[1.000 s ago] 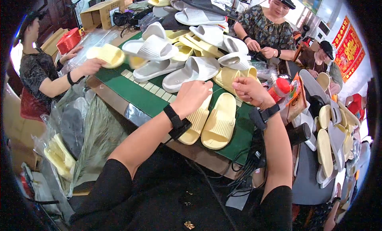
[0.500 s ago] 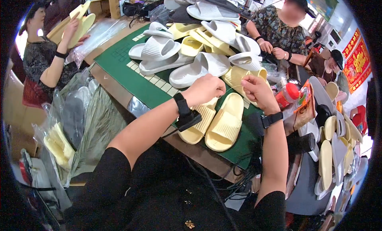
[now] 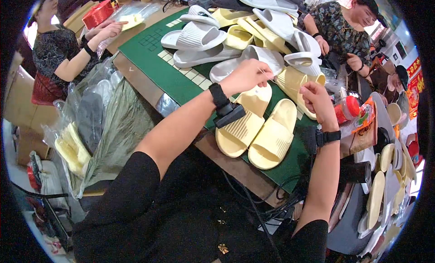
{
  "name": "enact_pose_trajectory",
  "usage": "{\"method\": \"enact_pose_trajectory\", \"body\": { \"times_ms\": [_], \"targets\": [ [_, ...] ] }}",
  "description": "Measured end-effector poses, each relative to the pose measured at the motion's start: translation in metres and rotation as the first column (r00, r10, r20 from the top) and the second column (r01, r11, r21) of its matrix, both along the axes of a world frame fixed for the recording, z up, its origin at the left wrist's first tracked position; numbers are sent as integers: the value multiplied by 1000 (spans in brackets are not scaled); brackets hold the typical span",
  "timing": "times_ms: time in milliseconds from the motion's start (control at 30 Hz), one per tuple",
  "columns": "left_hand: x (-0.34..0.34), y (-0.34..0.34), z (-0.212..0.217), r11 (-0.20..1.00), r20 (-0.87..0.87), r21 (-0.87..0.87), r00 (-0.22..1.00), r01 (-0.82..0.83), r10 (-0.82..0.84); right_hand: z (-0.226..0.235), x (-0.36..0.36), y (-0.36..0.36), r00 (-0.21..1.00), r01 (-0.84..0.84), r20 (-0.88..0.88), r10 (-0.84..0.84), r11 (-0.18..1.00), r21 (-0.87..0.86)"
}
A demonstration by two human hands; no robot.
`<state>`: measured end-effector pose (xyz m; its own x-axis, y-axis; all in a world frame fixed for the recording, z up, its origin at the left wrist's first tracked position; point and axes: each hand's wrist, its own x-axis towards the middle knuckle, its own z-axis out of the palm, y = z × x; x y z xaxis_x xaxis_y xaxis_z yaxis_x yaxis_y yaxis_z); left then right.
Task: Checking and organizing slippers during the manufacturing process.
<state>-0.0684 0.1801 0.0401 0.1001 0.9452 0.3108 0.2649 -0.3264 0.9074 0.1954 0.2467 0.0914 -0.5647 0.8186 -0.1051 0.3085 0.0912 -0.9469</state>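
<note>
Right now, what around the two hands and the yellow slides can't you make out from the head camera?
- Head view: whatever the left hand pinches is too small to tell.
- Right hand: its palm faces away, so any contents are hidden.
- Left forearm covers part of the nearer yellow slide.
- The slipper pile is cut off by the top edge.

Pale yellow ribbed slippers (image 3: 258, 134) in front of me, on a dark green mat (image 3: 149, 50) printed with lighter squares. Table (image 3: 226, 161) edge brown. White slippers (image 3: 195, 34) piled beyond, ridged. My wristband (image 3: 219, 96) black, sleeves black. Red box (image 3: 97, 13) far left; co-worker's patterned dark top (image 3: 337, 30); red bottle cap (image 3: 346, 110)
</note>
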Motion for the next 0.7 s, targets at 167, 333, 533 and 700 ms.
{"method": "enact_pose_trajectory", "body": {
  "times_ms": [167, 333, 533, 700],
  "targets": [
    [-11, 0, 7, 984, 61, 43, 984, -170, 167, -3, 7, 1, 998, 11, 63, -14, 999, 42],
    [0, -4, 13, 996, -196, 54, 978, -64, 74, -1, 15, 2, 998, 4, 61, -7, 999, 47],
    [25, -15, 1, 981, -395, 147, 917, 129, -61, 8, -2, -10, 995, -67, 76, 58, 990, 123],
    [31, -21, 7, 986, -395, 86, 913, 144, -99, 18, -6, -18, 995, -86, 46, 83, 995, 56]
  ]
}}
